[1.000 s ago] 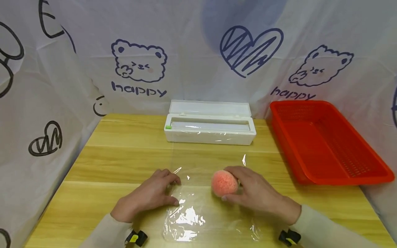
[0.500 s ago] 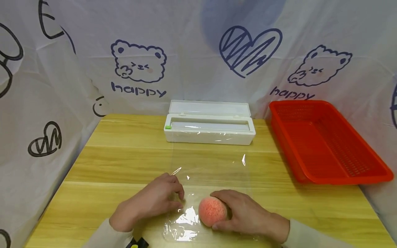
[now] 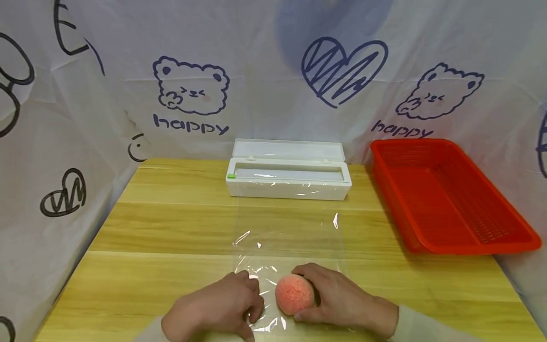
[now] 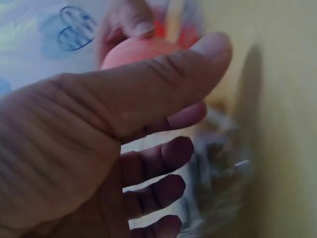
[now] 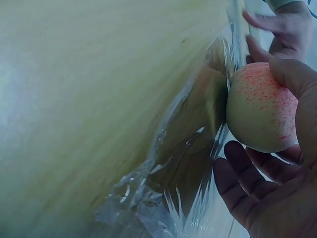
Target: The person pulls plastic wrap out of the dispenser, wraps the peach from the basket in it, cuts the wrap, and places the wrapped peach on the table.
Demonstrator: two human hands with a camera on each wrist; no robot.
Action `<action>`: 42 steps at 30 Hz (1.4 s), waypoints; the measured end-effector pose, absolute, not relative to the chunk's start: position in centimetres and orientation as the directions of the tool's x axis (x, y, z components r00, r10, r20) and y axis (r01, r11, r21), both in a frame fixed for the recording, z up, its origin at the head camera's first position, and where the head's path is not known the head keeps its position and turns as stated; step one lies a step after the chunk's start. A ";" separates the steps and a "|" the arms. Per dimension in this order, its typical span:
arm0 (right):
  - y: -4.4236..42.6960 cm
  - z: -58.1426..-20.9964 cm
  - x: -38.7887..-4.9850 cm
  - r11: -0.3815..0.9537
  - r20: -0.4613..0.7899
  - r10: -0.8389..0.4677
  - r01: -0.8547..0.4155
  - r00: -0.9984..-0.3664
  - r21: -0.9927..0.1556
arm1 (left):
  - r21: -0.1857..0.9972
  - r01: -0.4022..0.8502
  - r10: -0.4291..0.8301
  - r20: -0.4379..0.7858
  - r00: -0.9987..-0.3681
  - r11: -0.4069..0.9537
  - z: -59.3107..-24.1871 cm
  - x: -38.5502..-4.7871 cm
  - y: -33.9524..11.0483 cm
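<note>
The right hand (image 3: 339,299) holds a round, peach-like ball (image 3: 295,294), thumb on one side and fingers spread along the other. The ball is at the near part of the tabletop (image 3: 162,228), over a sheet of clear film (image 3: 290,228); it looks pink from above, while the right wrist view shows a paler side with pinkish speckles. Just beside it, the left hand (image 3: 222,304) is at the film's left edge, fingers loosely bent and thumb held apart from them, with the ball out of its grasp; the left wrist view is blurred, so I cannot tell whether its fingertips touch the film. The film shines and creases near both hands and runs back to a white box (image 3: 289,164) with its lid (image 3: 288,151) raised, a roll (image 3: 290,174) inside and a green tab (image 3: 231,175) at the left end. To the right stands a red basket (image 3: 483,249), before a white cloth (image 3: 265,71) printed with bears and hearts
</note>
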State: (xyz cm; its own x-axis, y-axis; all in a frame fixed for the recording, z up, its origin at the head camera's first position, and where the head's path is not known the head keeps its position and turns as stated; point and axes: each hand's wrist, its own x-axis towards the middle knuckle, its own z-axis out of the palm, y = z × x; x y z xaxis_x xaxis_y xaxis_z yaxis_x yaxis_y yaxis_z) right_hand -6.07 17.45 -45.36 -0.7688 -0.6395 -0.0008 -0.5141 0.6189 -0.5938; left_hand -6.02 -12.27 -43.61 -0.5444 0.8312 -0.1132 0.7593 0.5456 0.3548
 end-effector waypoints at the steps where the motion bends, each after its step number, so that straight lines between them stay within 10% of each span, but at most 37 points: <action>1: 17.5 -45.4 -6.1 0.616 0.004 -0.641 -0.518 -0.767 -0.593 | 0.340 0.766 0.833 -0.123 -0.539 0.546 -43.8 -5.8 -12.2; 30: 17.8 -45.9 -4.5 0.634 0.106 -0.670 -0.641 -0.735 -0.434 | 0.409 0.783 0.843 0.060 -0.535 0.468 -42.3 -6.5 -12.7; 42: 16.7 -47.2 -3.9 0.538 0.500 -0.681 -0.828 -0.536 -0.155 | 0.422 0.757 0.828 0.028 -0.561 0.499 -42.1 -6.4 -12.8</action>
State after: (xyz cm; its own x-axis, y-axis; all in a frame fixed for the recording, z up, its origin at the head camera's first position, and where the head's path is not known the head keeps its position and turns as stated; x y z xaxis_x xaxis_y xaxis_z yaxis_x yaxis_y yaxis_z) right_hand -3.89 16.72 -47.23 -0.5356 -0.6805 0.5001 -0.8284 0.5383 -0.1547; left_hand -6.45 -12.81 -42.11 -0.5605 0.8277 0.0284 0.7575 0.4985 0.4215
